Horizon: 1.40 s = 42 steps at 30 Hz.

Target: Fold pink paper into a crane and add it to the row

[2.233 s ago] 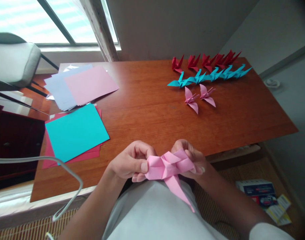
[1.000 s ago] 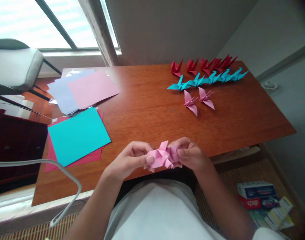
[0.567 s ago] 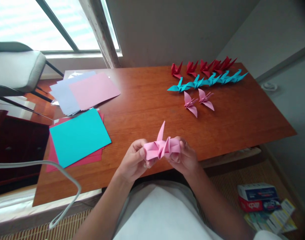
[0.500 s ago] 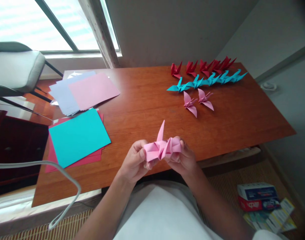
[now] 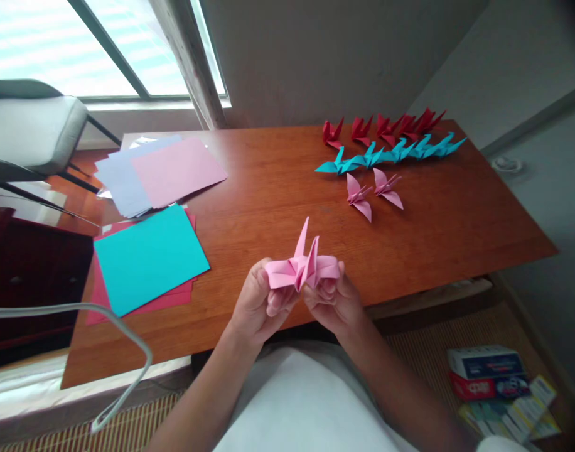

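Observation:
A pink origami crane (image 5: pixel 300 269) is held between both hands above the table's near edge, its two narrow points standing up and its wings spread sideways. My left hand (image 5: pixel 258 304) grips the left wing, thumb on the outer end and fingers curled beneath. Around the right wing, my right hand (image 5: pixel 333 301) is closed, with its fingers under the paper. Farther back on the table stand two finished pink cranes (image 5: pixel 359 198). Behind those is a row of several blue cranes (image 5: pixel 372 154), and behind that a row of several red cranes (image 5: pixel 361 130).
On the left of the wooden table (image 5: pixel 268 188) lie turquoise sheets (image 5: pixel 150 257) over red ones (image 5: pixel 179 295), with pink sheets (image 5: pixel 179 172) and lilac sheets (image 5: pixel 122 185) behind. A white cable or bar (image 5: pixel 141 345) crosses the lower left. Boxes (image 5: pixel 488 370) sit at floor level on the right.
The pink crane has risen slightly and tipped, so its front point now stands up more beside the other. Both hands have shifted a little along with it.

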Each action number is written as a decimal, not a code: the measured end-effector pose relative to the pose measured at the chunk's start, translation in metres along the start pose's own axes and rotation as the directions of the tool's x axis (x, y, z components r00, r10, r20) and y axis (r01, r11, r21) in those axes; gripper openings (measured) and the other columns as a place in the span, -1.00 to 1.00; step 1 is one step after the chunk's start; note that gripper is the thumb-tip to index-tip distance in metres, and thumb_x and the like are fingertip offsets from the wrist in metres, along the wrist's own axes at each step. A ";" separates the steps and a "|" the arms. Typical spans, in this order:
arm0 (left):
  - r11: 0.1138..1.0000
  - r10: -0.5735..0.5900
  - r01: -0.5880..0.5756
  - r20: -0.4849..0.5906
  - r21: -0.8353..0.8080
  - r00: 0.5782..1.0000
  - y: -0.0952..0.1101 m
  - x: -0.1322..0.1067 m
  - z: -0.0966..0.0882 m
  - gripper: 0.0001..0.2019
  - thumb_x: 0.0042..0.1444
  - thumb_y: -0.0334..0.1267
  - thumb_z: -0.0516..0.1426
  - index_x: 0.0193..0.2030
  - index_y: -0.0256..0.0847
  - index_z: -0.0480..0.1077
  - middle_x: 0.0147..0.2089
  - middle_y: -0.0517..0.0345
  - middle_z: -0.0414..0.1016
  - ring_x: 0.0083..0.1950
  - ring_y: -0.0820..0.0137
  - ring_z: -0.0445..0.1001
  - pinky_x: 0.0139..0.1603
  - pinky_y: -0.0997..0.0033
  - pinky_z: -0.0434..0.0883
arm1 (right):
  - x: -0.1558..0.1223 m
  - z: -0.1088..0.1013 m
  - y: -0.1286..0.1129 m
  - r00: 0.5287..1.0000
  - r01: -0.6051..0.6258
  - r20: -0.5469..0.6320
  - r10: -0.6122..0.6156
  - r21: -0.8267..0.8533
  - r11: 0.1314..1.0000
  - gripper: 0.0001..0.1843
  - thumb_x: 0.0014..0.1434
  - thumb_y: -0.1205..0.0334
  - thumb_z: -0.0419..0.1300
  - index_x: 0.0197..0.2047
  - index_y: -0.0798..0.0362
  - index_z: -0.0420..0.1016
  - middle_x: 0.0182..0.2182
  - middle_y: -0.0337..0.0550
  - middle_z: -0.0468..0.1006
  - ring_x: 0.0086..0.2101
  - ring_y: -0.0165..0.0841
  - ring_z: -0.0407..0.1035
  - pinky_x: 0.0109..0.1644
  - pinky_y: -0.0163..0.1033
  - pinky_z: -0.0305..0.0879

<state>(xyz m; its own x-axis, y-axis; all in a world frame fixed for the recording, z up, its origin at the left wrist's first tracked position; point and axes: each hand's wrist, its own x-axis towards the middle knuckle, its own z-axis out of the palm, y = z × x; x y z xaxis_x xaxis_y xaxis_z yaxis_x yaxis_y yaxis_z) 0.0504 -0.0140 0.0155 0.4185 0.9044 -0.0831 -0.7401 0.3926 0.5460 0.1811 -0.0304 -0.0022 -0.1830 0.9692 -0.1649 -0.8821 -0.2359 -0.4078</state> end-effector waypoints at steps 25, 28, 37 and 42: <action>0.998 -0.044 0.046 -0.042 0.042 0.998 -0.006 -0.004 -0.017 -0.56 0.16 0.00 0.33 -0.51 -0.27 0.33 -0.68 0.36 0.24 -0.72 0.71 0.10 -0.67 0.74 0.11 | -0.001 -0.004 0.003 1.000 -0.015 0.024 0.017 -0.081 0.997 -0.56 0.12 -0.10 0.41 -0.51 0.02 0.42 -0.61 -0.37 0.33 -0.62 -0.55 0.07 -0.61 -0.47 0.04; 0.998 -0.018 0.020 -0.044 0.054 0.999 -0.006 -0.003 -0.014 -0.52 0.12 0.03 0.35 -0.56 -0.29 0.32 -0.69 0.35 0.21 -0.70 0.72 0.07 -0.63 0.73 0.12 | 0.000 -0.003 0.005 0.999 0.044 0.021 -0.042 -0.099 0.994 -0.56 0.08 -0.04 0.46 -0.56 0.03 0.41 -0.65 -0.40 0.31 -0.65 -0.58 0.03 -0.59 -0.47 0.06; 0.994 -0.038 0.043 -0.052 0.098 0.998 -0.004 -0.003 -0.008 -0.46 0.08 0.08 0.36 -0.62 -0.27 0.27 -0.74 0.37 0.15 -0.74 0.69 0.03 -0.69 0.69 0.03 | 0.000 0.003 0.003 1.000 -0.003 -0.022 -0.001 -0.177 0.984 -0.47 0.00 -0.09 0.50 -0.60 0.05 0.33 -0.69 -0.44 0.23 -0.66 -0.59 0.00 -0.57 -0.45 0.07; 0.999 0.039 -0.040 -0.027 -0.033 0.999 0.004 -0.001 0.001 -0.45 0.08 0.03 0.37 -0.63 -0.26 0.21 -0.74 0.47 -0.01 -0.75 0.72 -0.15 -0.67 0.70 0.10 | 0.000 0.010 -0.006 1.000 0.009 -0.021 -0.011 -0.095 0.995 -0.45 0.10 -0.10 0.44 -0.60 0.04 0.28 -0.70 -0.47 0.06 -0.65 -0.57 -0.08 -0.62 -0.46 -0.07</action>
<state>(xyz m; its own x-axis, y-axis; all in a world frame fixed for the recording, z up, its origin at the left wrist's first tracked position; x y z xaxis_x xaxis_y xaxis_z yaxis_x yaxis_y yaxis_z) 0.0472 -0.0132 0.0185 0.3752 0.9231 -0.0842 -0.7731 0.3618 0.5210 0.1821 -0.0281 0.0093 -0.1641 0.9701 -0.1788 -0.8387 -0.2326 -0.4924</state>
